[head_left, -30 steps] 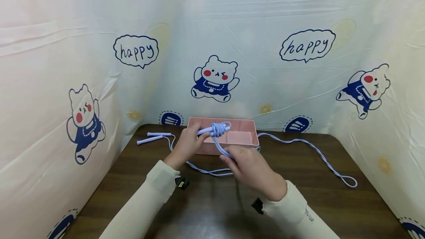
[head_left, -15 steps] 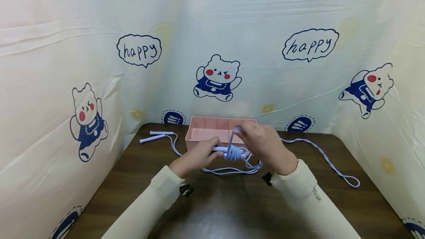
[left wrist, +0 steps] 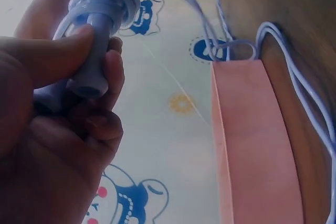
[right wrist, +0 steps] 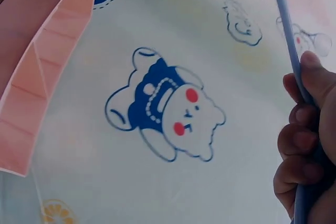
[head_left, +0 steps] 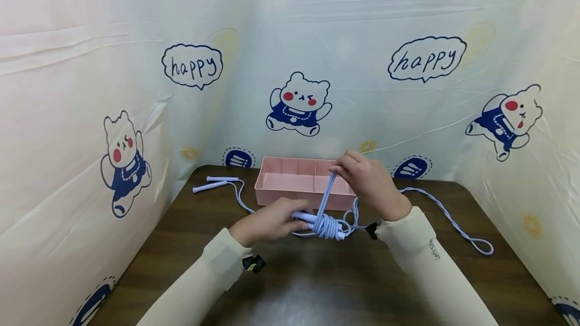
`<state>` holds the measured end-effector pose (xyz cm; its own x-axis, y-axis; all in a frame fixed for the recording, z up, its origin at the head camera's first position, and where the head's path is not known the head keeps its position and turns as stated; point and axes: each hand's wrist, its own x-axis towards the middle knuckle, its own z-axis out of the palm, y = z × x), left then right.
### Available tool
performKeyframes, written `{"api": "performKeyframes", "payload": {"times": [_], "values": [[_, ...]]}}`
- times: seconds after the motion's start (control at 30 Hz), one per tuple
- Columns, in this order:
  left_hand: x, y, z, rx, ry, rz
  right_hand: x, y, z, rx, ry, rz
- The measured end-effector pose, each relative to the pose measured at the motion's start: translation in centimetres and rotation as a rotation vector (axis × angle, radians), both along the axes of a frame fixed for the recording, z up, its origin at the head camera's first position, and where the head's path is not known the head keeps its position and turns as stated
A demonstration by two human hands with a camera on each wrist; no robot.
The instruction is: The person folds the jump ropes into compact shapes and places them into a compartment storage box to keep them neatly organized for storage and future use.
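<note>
My left hand (head_left: pixel 272 220) grips the light blue handles (left wrist: pixel 97 66) of a jump rope, thumb laid along one of them in the left wrist view. Several turns of its cord make a tight coil (head_left: pixel 327 226) round the handles. Up from that coil runs a taut doubled strand (head_left: pixel 327 195), its upper end pinched by my right hand (head_left: pixel 369 185). The right wrist view shows the cord (right wrist: pixel 286 19) passing through the curled fingers of that hand. Slack loops of cord (head_left: pixel 351 215) hang beside the coil, partly behind the right wrist.
Behind the hands stands a pink divided box (head_left: pixel 296 197) on the dark wooden table (head_left: pixel 290 286). At the left lie two more light blue handles (head_left: pixel 210 188) with cord trailing behind the left hand. A twisted cord (head_left: pixel 444 219) ends in a loop at the right. Printed cloth (head_left: pixel 362 24) surrounds the table.
The left hand has come lower and rightward with the handles, from over the box to before it. The right hand has carried the cord from below the coil to above it.
</note>
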<state>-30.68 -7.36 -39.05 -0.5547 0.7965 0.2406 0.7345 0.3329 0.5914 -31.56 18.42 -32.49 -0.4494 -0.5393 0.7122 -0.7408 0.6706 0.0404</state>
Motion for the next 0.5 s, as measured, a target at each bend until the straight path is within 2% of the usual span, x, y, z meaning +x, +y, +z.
{"api": "performKeyframes", "payload": {"times": [0.23, 0.5], "values": [[0.4, -0.3, 0.5, 0.112, -0.079, -0.042, -1.8, 0.6, -1.6, -0.022, -0.076, -0.026], [0.5, -0.3, 0.6, 0.183, -0.142, 0.013, -3.9, 1.0, -4.6, 0.023, -0.182, -0.009]]}}
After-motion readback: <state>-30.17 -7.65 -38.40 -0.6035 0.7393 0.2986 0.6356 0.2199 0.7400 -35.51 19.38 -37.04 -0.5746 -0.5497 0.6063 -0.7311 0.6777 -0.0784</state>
